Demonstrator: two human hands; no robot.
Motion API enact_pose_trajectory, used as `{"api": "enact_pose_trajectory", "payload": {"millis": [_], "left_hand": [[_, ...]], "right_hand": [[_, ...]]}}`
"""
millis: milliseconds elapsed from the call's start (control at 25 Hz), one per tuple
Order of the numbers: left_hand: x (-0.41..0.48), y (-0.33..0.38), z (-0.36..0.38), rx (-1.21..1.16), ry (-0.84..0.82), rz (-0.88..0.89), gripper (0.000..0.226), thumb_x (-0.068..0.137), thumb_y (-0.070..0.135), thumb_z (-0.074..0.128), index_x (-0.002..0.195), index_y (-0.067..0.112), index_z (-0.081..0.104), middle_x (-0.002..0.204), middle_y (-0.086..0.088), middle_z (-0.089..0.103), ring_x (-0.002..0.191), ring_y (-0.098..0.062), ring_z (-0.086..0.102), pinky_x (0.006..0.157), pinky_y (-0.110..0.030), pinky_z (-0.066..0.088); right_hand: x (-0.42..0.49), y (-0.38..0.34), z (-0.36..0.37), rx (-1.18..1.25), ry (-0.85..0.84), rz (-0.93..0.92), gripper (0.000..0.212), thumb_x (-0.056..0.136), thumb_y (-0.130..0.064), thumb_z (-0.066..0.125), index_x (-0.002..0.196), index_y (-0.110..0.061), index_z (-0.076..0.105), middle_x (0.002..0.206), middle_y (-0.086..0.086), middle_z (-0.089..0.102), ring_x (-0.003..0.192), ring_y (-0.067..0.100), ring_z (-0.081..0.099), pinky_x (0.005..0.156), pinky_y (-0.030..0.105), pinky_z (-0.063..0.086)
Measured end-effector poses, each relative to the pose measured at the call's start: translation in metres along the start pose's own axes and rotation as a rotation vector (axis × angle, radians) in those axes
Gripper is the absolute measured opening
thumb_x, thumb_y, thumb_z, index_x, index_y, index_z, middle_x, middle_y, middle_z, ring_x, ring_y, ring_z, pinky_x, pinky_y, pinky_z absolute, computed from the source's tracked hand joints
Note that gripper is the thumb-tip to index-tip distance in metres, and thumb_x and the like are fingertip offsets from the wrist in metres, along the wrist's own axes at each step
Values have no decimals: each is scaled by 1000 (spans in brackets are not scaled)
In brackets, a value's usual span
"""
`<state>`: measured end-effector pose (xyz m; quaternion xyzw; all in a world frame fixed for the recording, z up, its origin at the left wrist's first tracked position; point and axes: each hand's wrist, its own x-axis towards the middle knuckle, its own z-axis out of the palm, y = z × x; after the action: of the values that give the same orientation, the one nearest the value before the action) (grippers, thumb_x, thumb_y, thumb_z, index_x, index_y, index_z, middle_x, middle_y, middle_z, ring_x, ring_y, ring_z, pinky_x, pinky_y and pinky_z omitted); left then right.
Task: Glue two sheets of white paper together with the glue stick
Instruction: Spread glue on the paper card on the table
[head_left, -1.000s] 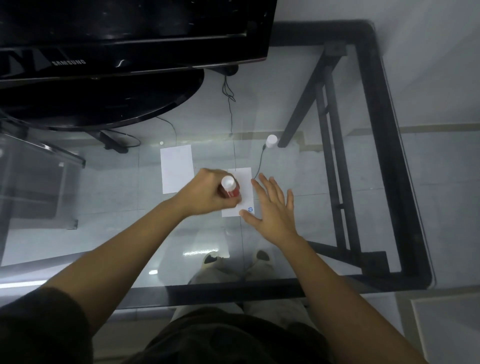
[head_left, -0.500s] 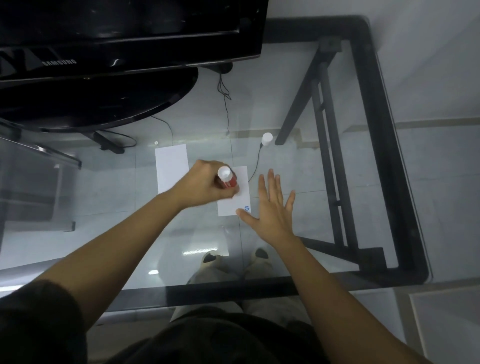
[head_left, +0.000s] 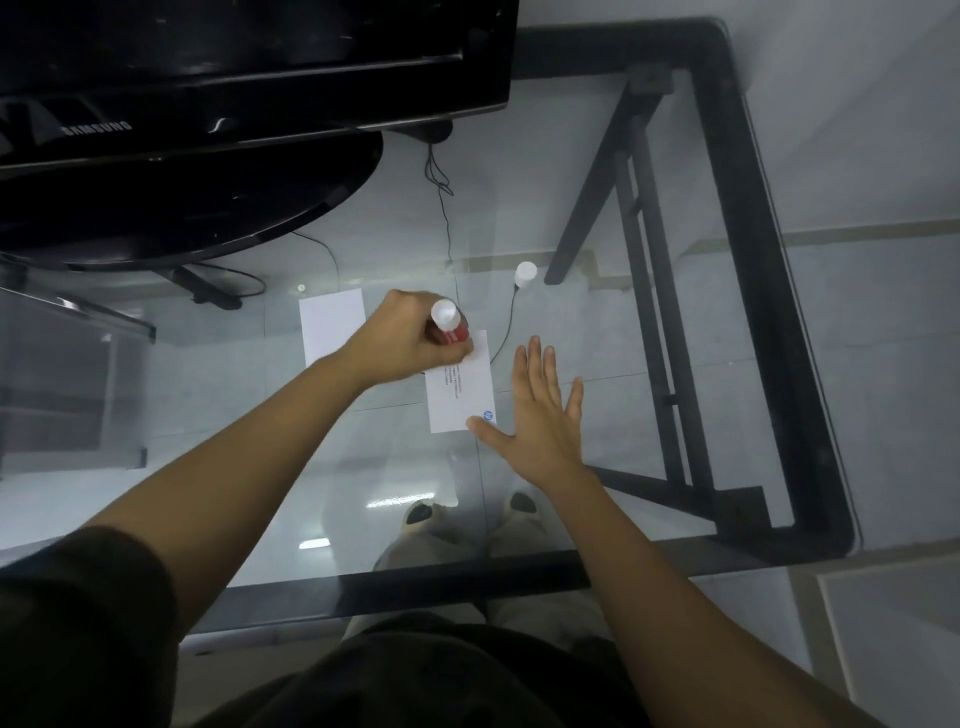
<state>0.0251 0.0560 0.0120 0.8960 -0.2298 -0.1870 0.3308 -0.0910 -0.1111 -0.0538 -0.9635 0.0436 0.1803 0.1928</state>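
I see the left hand, fist clenched on the glue stick, now shifted to the far end of the printed sheet. Right hand stays flat, fingers spread, thumb pinning the sheet's near corner; second sheet lies just left.

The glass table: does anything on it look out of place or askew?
Mostly tidy. The printed sheet under the glue stick lies slightly askew beside the blank sheet. The white cap stands apart, farther back on the glass table. No spill or damage shows.
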Motion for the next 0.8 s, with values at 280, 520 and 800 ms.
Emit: {"api": "enact_pose_trajectory", "payload": {"millis": [280,520,800], "left_hand": [[-6,9,7,22,-139,104,23,74,26,75,86,8,68,82,-7,70,73,-17,63,68,-28,51],[10,4,-3,0,-65,60,17,74,27,74,83,13,69,83,-2,71,76,-15,65,70,-25,51],[-2,18,8,40,-287,259,17,72,20,76,85,10,72,83,-3,73,73,-14,66,71,-24,50]], "right_hand": [[0,-1,-1,-17,7,-4,99,78,-74,35,145,-20,-13,155,2,-21,129,12,-37,103,45,-24],[0,-2,-1,-8,-18,7,100,78,-73,37,144,-20,-16,154,1,-23,131,13,-35,104,46,-23],[-1,-3,-3,-38,-10,14,98,77,-75,32,145,-21,-14,155,2,-21,140,20,-23,104,47,-22]]}}
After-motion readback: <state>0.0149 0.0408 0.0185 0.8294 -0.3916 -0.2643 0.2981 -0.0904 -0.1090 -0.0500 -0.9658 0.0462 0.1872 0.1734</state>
